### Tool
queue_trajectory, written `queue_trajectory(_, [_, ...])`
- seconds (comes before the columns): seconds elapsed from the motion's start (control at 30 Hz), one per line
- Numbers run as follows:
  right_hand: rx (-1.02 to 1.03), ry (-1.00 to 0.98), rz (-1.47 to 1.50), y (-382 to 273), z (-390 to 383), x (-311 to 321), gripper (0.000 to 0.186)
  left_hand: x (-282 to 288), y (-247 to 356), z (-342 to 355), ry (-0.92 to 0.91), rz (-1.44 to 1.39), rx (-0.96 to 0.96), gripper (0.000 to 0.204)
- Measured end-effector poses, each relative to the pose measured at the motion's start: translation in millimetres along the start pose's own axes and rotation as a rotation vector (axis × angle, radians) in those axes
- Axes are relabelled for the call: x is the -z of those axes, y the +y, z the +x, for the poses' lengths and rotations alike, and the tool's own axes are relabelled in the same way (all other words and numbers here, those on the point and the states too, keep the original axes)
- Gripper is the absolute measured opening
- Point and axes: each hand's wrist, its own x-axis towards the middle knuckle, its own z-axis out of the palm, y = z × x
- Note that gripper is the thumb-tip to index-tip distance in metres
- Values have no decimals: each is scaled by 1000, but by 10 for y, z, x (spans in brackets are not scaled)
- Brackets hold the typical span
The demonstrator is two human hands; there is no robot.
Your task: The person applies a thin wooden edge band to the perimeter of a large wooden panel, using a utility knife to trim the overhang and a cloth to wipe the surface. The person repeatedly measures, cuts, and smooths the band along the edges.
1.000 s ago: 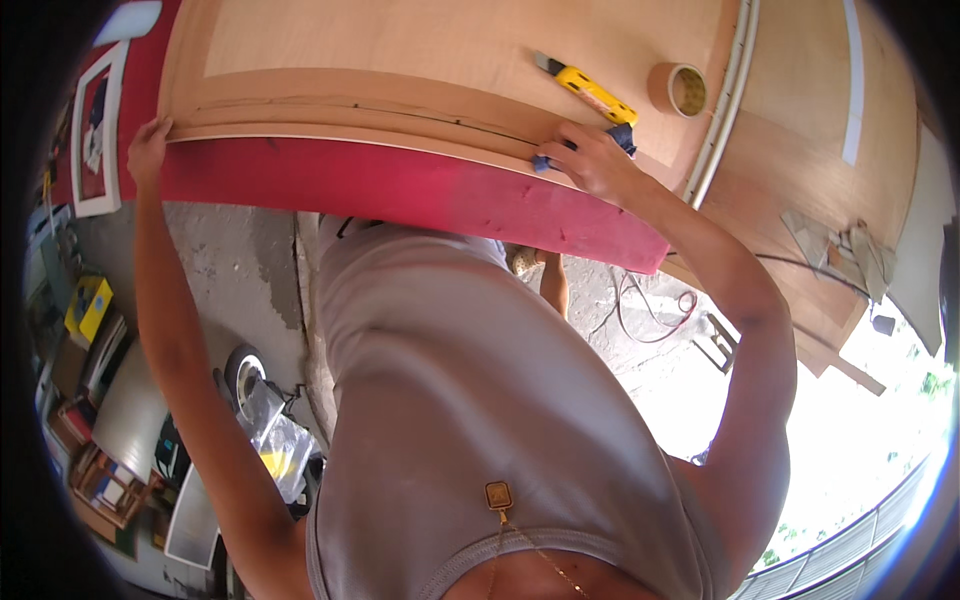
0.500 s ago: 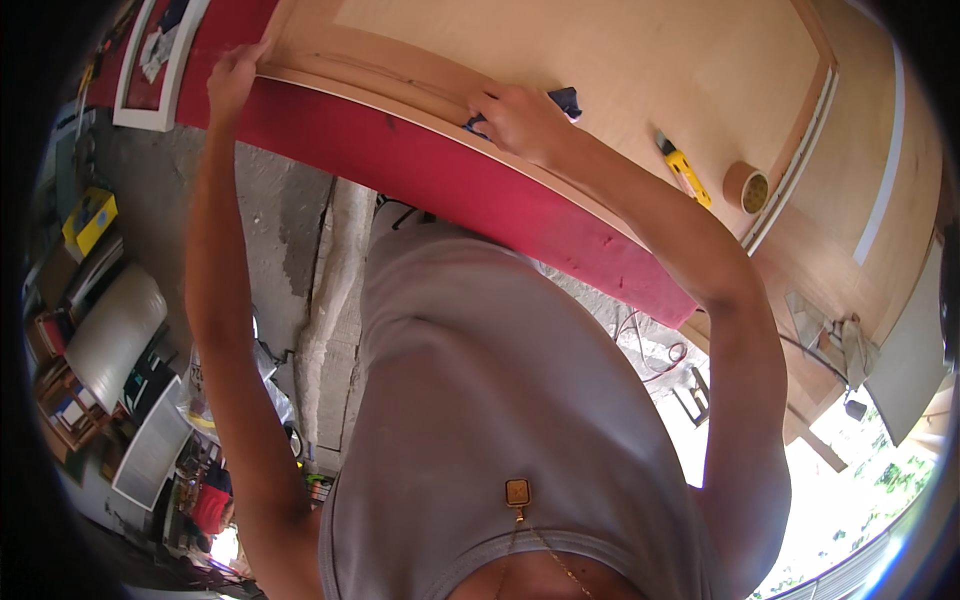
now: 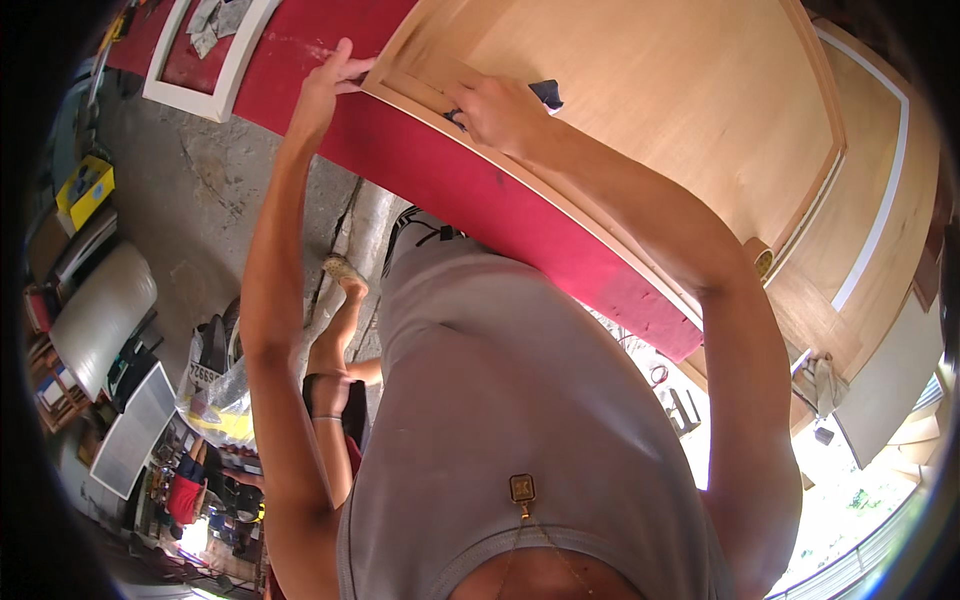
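Observation:
A large light-brown wooden panel (image 3: 650, 120) with a raised frame lies on a red tabletop (image 3: 480, 210). At its near left corner is my left hand (image 3: 322, 88), thumb raised and fingers stretched toward the frame's edge. My right hand (image 3: 500, 115) is closed and presses down on the near frame strip. From under it, on both sides, shows a dark cloth-like piece (image 3: 547, 95); its exact material is unclear. Beyond my right forearm a roll of tape (image 3: 763, 262) is partly hidden at the panel's right side.
A white frame (image 3: 190, 100) lies on the red top at the left. Another wooden panel (image 3: 870, 190) with a white strip is at the right, with a grey rag (image 3: 825, 385) near its end. Another person's leg (image 3: 335, 335) shows behind my left arm. A yellow box (image 3: 88, 188) stands far left.
The panel's left corner appears further right in view, and my left hand's fingers have spread. My right hand is closer to that corner. The yellow knife is now out of sight; another person's leg has appeared.

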Motion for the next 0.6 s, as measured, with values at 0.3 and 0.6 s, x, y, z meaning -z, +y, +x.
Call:
queue_trajectory(0.3, [-13,154,71,-136,631,-148,23,78,-64,9,-46,2,41,69])
queue_trajectory(0.6, [-402,230,-21,-556,749,-202,23,85,-294,26,-4,158,-184,43])
